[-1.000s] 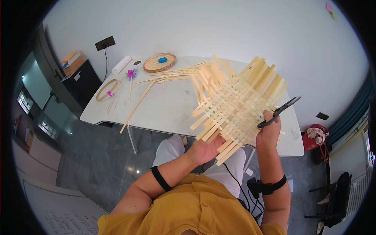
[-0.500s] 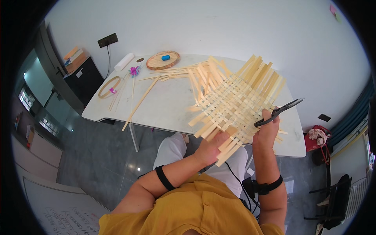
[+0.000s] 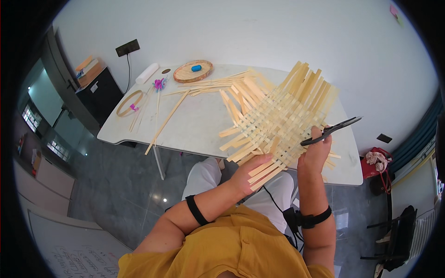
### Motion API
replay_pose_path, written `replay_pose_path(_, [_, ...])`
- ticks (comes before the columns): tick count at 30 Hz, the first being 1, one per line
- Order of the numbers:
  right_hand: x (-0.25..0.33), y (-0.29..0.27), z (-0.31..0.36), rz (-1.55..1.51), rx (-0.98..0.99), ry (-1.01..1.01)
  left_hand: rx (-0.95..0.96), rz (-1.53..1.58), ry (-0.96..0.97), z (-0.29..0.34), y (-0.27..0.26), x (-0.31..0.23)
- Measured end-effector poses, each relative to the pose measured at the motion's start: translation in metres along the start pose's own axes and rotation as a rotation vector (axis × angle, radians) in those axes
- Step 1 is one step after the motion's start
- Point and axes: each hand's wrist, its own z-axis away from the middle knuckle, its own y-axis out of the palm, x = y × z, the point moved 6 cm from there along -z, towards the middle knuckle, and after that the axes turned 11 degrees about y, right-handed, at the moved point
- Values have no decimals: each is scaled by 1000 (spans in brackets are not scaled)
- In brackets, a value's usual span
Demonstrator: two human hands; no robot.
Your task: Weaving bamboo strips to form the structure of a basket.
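Between my hands is a woven mat point(image 3: 282, 120) of pale flat bamboo strips, its loose strip ends fanning out all round. My left hand point(image 3: 252, 172) is closed on its near edge, thumb on top, fingers hidden underneath. One short strip end point(image 3: 275, 144) lies up over the weave by that thumb. My right hand point(image 3: 315, 153) is closed at the mat's right corner and holds a pair of dark scissors point(image 3: 337, 128), blades pointing away to the right. The mat is tilted above the table's near edge.
On the white table point(image 3: 194, 120) lie loose bamboo strips point(image 3: 213, 83), a long strip point(image 3: 167, 121), a bamboo hoop point(image 3: 121, 105), a purple ribbon bow point(image 3: 160, 84), a white roll point(image 3: 147, 73) and a round woven tray point(image 3: 181, 74) with a blue spool point(image 3: 196, 68).
The mat has turned and tilted slightly, its left strip ends moving lower. My left hand has shifted a little, and the strip end beside its thumb stands farther up over the weave.
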Motion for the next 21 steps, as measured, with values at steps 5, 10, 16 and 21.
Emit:
replay_pose_path(5, [2, 7, 0, -49, -7, -4, 331, 192, 62, 2, 23, -9])
replay_pose_path(10, [4, 2, -7, -36, -62, -74, 183, 324, -24, -4, 17, -10])
replay_pose_path(16, [12, 0, -8, -5, -22, -16, 157, 352, -29, -8, -19, -15])
replay_pose_path(21, [15, -6, -11, 18, -16, -10, 247, 440, -37, -9, -11, -44])
